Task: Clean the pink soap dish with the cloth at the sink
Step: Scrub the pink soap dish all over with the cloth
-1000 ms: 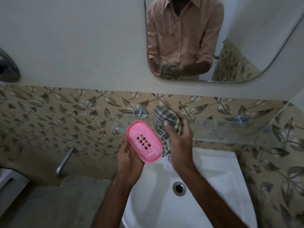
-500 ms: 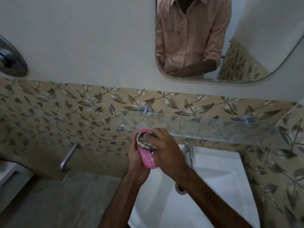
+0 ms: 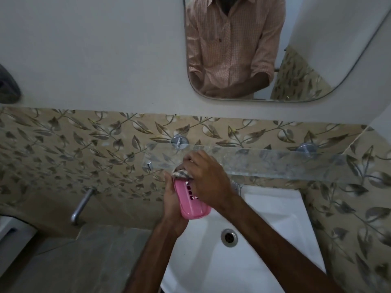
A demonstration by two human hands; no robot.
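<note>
Leaf-pattern tile band (image 3: 84, 149) across mid frame, plain wall above. Mirror (image 3: 317, 28) upper right; shows a person's checked shirt and forearms. White sink (image 3: 275, 218) lower centre-right. Glass shelf (image 3: 275, 163) on chrome mounts, just above sink.

L hand (image 3: 172, 199), centre frame: wrapped round the pink soap dish (image 3: 191, 205) from the left side and back, gripping it. R hand (image 3: 208, 178) just right of it, fingers curled on the striped cloth (image 3: 182, 173), pressing it vs. the dish's top end.

Dish: pink plastic, rounded oval, raised rim, rows of small rectangular drain slots partly visible beside R hand. Held nearly upright, long axis vertical, over the sink's back-left part, under the shelf's left end.

Metal spout (image 3: 81, 205) lower left on tile. Cloth mostly hidden under R fingers. Drain (image 3: 229, 237) below dish.
</note>
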